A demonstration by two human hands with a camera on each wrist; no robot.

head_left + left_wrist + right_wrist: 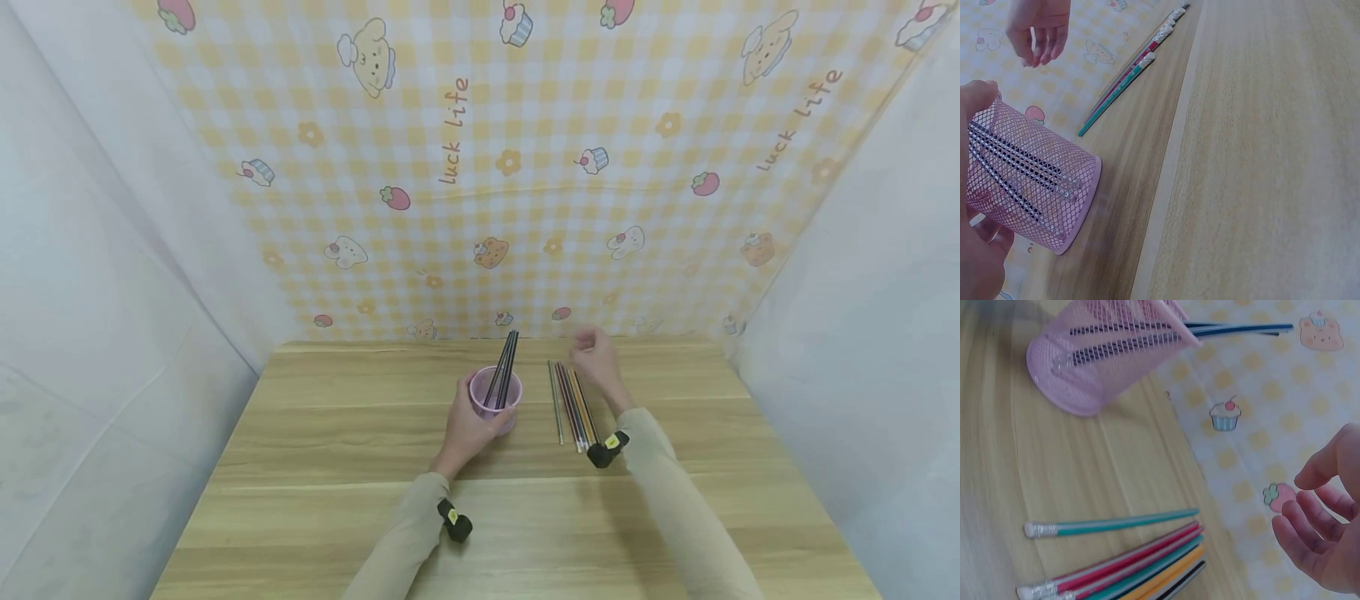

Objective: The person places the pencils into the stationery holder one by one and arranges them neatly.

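My left hand (467, 429) grips a pink mesh pen cup (1041, 175) around its side, with the thumb near the rim. Inside the cup lean several dark pencils (504, 371), their upper ends sticking out past the rim. To the right of the cup, a row of pencils (576, 408) in red, teal, yellow and black lies on the table, white eraser ends toward me. One teal pencil (1116, 525) lies slightly apart from that row, on the cup side. Over the far ends of the row hangs my right hand (597, 358), fingers loosely bent and holding nothing.
The wooden table (337, 467) ends at the back against a yellow checked cloth (555, 192) with cartoon prints. White sheets (112, 292) hang on the left and right sides. A small black camera is strapped to each wrist.
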